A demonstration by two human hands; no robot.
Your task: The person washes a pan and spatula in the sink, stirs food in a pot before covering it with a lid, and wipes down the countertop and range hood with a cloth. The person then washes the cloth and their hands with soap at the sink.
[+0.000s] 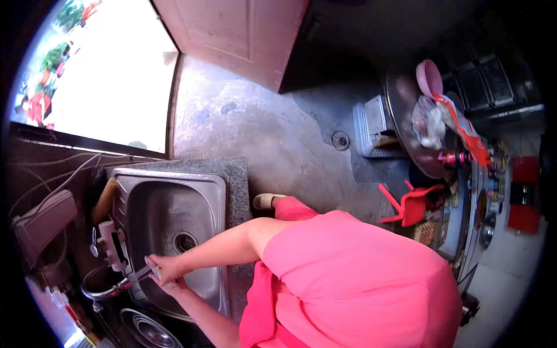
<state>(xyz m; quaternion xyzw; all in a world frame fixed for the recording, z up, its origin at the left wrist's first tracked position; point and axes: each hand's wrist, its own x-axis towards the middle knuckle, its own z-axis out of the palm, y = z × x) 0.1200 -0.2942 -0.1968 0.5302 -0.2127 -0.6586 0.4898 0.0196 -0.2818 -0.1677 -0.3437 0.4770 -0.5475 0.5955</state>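
Note:
My right hand (166,268) and my left hand (171,286) meet over the near-left part of a steel sink (222,203). Both are closed and pressed against each other at the end of a curved metal faucet spout (125,283). Whatever may lie between the fingers is hidden; a small greyish patch shows at the fingertips. The white faucet body (111,246) with a dark panel stands at the sink's edge. Below the hands, the basin has a round drain (185,241).
Stacked metal bowls (152,329) sit beside the sink. Cables and a white box (45,226) are along the wall. Across the floor stand a red chair (411,206), a blue plastic crate (365,130) and a round table (400,98) with bags and a pink basin (429,78). A door (238,35) stands ajar.

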